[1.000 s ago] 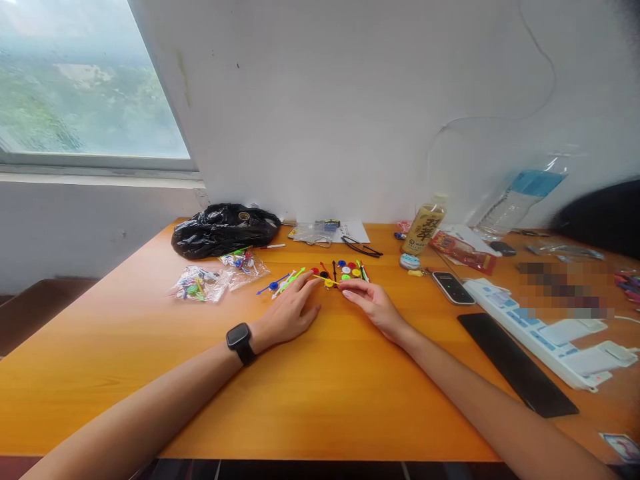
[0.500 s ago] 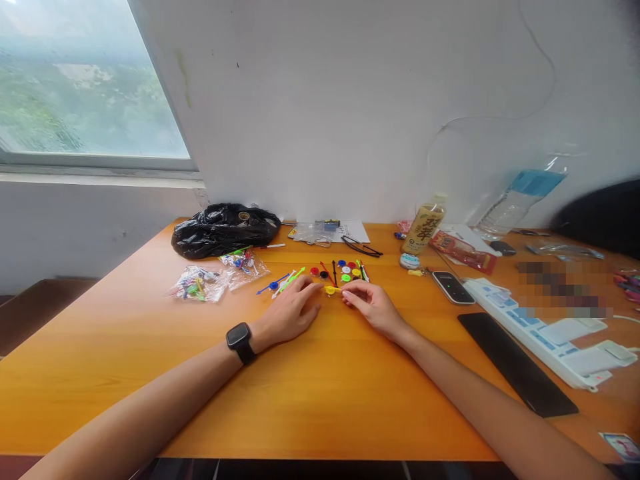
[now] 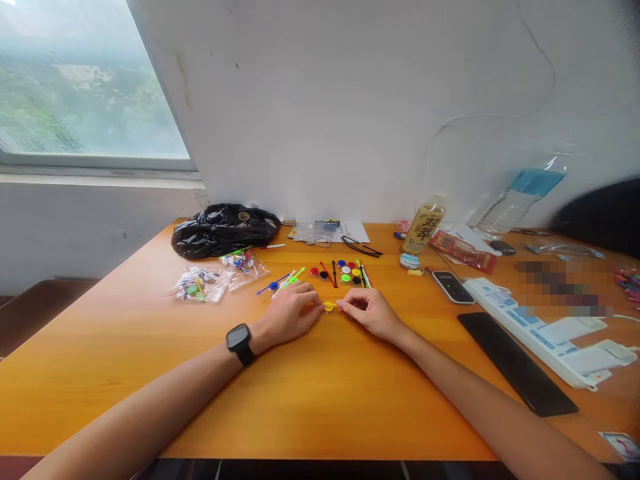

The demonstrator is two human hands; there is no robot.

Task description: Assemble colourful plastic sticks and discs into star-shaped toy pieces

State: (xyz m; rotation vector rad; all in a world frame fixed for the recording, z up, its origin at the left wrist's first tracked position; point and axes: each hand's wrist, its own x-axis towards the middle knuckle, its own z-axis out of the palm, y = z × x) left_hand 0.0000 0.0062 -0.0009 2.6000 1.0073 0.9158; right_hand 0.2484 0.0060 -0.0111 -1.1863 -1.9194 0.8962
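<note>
Low over the wooden table, a yellow arrow spinner [image 3: 329, 307] with a round hub spans the gap between my hands. My left hand [image 3: 293, 312], wearing a black watch at the wrist, is closed with thumb and fingers pinching its left end. A pinch of my right hand [image 3: 373, 313] grips the right end. Just beyond lie round discs in several colours, such as a blue disc [image 3: 342, 263] and a red disc [image 3: 314, 272]. A black arrow [image 3: 335, 273] lies among them, and a blue arrow spinner [image 3: 273, 286] rests beyond my left hand.
Clear bags of small parts [image 3: 199, 284] and a black plastic bag [image 3: 225, 230] lie at the back left. To the right are a drink bottle [image 3: 424, 225], a phone-like device [image 3: 453, 287], a white power strip [image 3: 525, 333] and a black flat pad [image 3: 517, 363].
Both hands have come slightly nearer to me, bringing the yellow arrow spinner along. My left fingertips have lowered to its left end.
</note>
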